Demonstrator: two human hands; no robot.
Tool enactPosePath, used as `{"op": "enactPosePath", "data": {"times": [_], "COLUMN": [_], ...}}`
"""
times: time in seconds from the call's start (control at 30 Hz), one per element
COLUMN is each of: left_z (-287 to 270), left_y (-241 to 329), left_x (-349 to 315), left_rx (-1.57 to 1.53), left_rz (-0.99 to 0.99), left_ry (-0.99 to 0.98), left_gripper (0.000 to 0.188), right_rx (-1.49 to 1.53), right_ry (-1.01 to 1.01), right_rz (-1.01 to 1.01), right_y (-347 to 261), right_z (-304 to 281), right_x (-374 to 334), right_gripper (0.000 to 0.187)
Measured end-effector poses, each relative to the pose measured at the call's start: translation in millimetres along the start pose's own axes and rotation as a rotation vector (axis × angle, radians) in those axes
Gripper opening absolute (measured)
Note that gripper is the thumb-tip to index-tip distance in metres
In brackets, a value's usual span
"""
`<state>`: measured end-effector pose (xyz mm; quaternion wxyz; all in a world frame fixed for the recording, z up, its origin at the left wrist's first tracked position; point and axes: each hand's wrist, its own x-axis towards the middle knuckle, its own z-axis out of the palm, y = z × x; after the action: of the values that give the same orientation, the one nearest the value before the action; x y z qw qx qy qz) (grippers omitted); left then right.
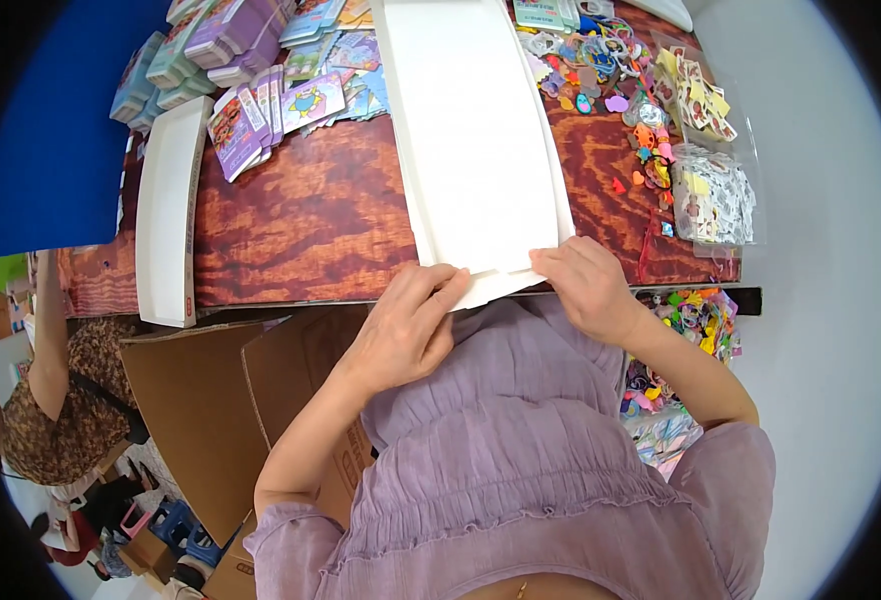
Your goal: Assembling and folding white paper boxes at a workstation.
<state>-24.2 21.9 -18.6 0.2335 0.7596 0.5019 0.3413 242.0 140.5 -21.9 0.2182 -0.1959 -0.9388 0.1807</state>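
A long white cardboard box (476,140), partly folded, lies lengthwise on the table with its near end at the front edge. My left hand (408,325) closes its fingers on the left corner of that end. At the opposite corner my right hand (589,292) pinches the card between thumb and fingers. Between my hands a white end flap (491,288) sticks out toward me, tilted over the table edge. The box's side walls look folded partway up; its far end runs out of view.
A shallow white tray (168,220) stands at the left edge. Stacked card packs (226,40) and loose cards (311,100) lie far left. Small colourful trinkets (611,60) and a clear bag of stickers (716,195) lie right. Open cardboard cartons (196,400) stand below; another person (71,400) is at left.
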Motion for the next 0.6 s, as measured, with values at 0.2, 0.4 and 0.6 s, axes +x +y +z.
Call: {"op": "enactPosePath", "data": {"times": [0.2, 0.4, 0.6], "left_z": [22.7, 24.2, 35.6], "left_y": [-5.7, -1.8, 3.4], "left_x": [-5.2, 8.4, 15.6], "left_rx": [-0.007, 0.036, -0.074], "left_rz": [-0.09, -0.207, -0.423], "left_ry": [0.177, 0.302, 0.448], "left_gripper": [0.042, 0.029, 0.026], "right_rx": [0.145, 0.207, 0.207], "right_ry": [0.048, -0.067, 0.09], "right_rz": [0.063, 0.238, 0.42], "right_y": [0.9, 1.2, -13.8], "right_z": [-4.1, 0.9, 5.4], "right_x": [11.4, 17.1, 36.2], "right_gripper": [0.016, 0.011, 0.024]}}
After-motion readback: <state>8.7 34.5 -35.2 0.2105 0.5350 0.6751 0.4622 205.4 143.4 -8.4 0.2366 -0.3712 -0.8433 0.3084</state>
